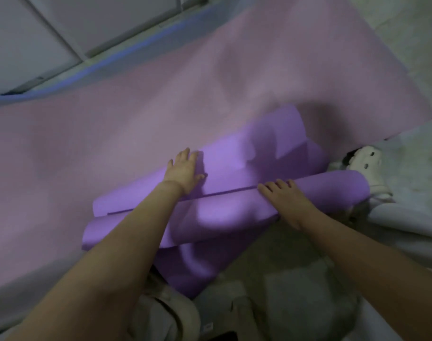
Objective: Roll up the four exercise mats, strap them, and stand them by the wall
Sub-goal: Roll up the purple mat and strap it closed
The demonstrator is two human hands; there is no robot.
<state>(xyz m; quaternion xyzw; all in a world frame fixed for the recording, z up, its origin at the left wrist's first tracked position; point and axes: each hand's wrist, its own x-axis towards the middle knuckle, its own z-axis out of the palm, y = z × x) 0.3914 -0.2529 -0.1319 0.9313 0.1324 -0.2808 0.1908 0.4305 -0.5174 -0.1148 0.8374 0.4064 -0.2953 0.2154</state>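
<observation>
Pale tiled floor [419, 57] runs up to grey wall panels [38, 33] at the far left, with a blue strip [111, 62] along their base. A pink mat [210, 82] lies spread flat across the floor. On its near end sits a purple mat [271, 148], partly rolled: the roll lies crosswise under both hands, and a loose flap trails toward the person. The left hand [185, 172] presses flat on the mat just beyond the roll, fingers straight and spread. The right hand [282, 198] rests on top of the roll, fingers laid over its edge, gripping nothing. Both arms are stretched forward, hands apart. A white shoe [365, 163] stands by the roll's right end.
</observation>
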